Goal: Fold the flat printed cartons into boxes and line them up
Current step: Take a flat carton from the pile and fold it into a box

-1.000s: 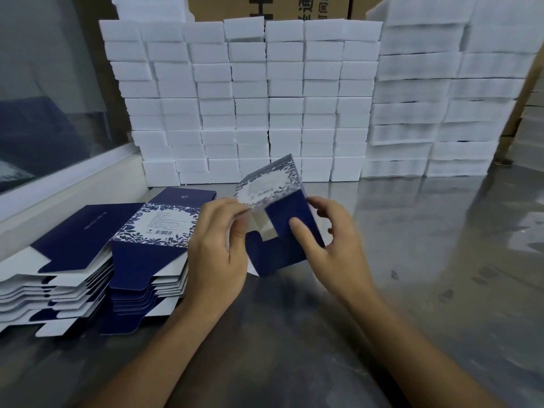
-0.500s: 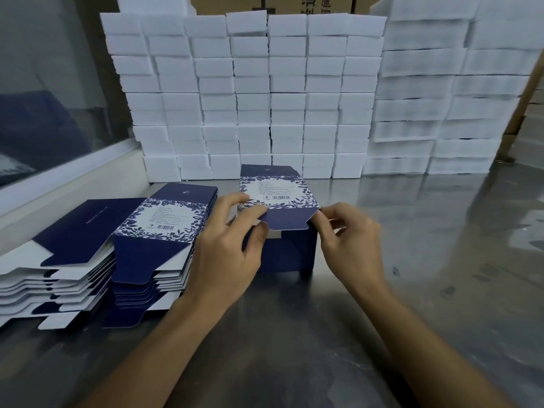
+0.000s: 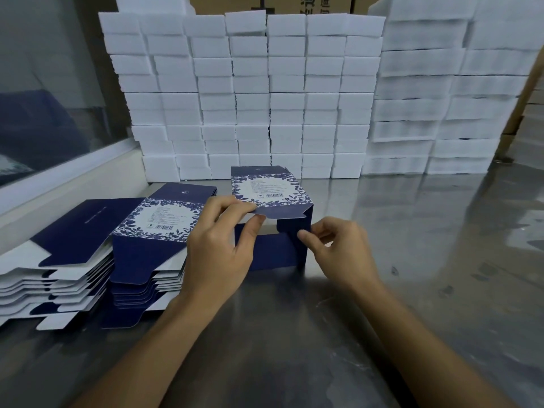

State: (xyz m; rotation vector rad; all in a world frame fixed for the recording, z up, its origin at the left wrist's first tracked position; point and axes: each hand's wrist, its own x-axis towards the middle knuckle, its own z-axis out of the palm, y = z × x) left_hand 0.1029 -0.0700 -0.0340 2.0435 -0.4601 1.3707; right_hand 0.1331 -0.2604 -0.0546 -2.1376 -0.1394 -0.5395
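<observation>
A navy carton with a white floral label [image 3: 266, 189] stands opened into a box shape on the steel table [image 3: 412, 260], its near end facing me with the flaps loose. My left hand [image 3: 217, 248] pinches the top tuck flap at its left corner between thumb and forefinger. My right hand [image 3: 338, 251] pinches the right side flap near the box's right edge. Two stacks of flat cartons lie at the left: one with the floral label up [image 3: 150, 240], one with the plain navy side up [image 3: 64, 245].
A wall of stacked white foam blocks [image 3: 253, 92] runs along the back of the table, with taller white piles [image 3: 447, 83] at the right. A window ledge [image 3: 59, 184] borders the left. Brown shipping boxes [image 3: 270, 2] stand behind the foam.
The carton went from tilted and half-flat in my hands to a squared box standing on the table. My left hand lifted the top flap; my right hand moved to the right side flap.
</observation>
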